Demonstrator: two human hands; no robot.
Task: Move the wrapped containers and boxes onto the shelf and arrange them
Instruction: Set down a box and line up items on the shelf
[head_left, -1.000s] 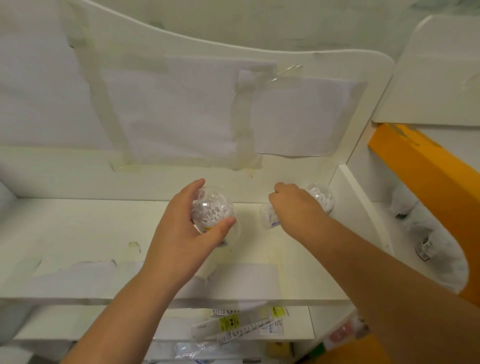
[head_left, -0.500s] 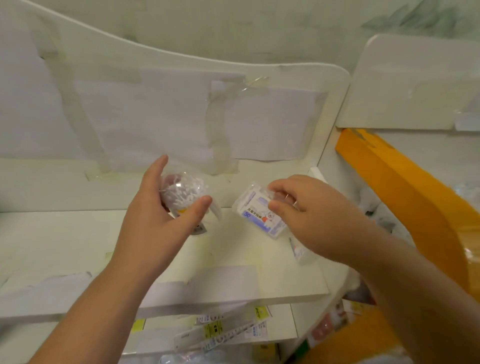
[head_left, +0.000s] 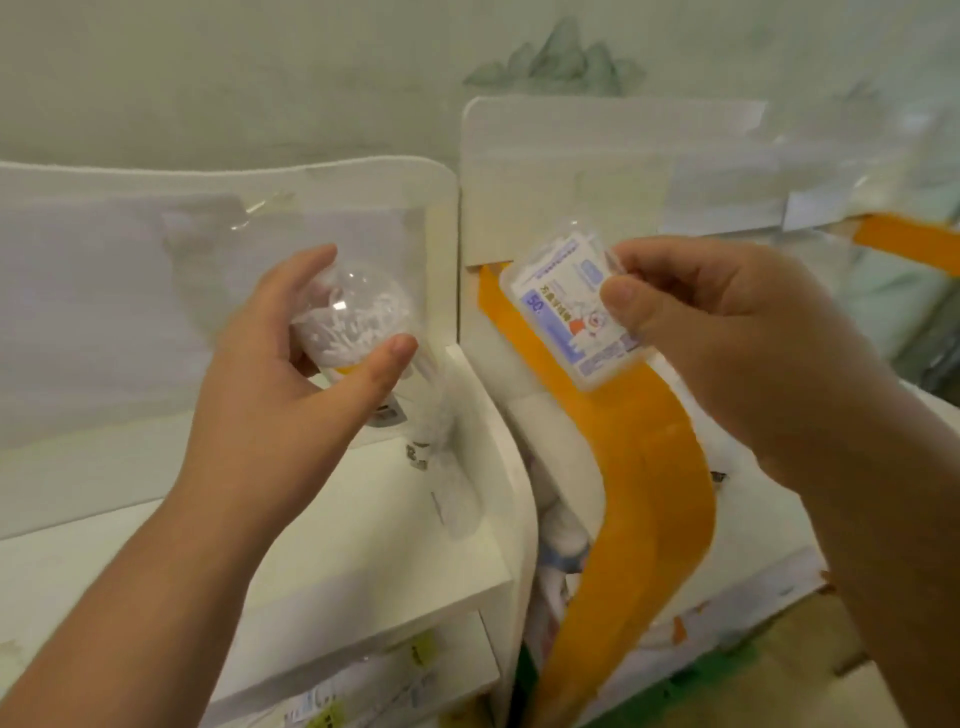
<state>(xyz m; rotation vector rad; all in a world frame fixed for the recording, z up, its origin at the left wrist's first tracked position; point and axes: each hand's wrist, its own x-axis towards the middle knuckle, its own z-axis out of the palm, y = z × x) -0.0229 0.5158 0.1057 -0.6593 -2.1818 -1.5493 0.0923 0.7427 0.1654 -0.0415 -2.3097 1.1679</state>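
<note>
My left hand grips a round clear container full of small white pieces, held above the right end of the white shelf. My right hand pinches a flat clear box with a blue and white label, raised in front of the orange strip to the right of the shelf. Another wrapped clear container stands on the shelf by its right side wall, blurred.
The shelf's white back panel carries taped paper. A second white unit with an orange curved strip stands to the right, wrapped items inside it. Labelled packets lie on the lower shelf.
Both hands have lifted off the shelf. My right hand picked up the flat box and carried it up and right. The view swung to the right.
</note>
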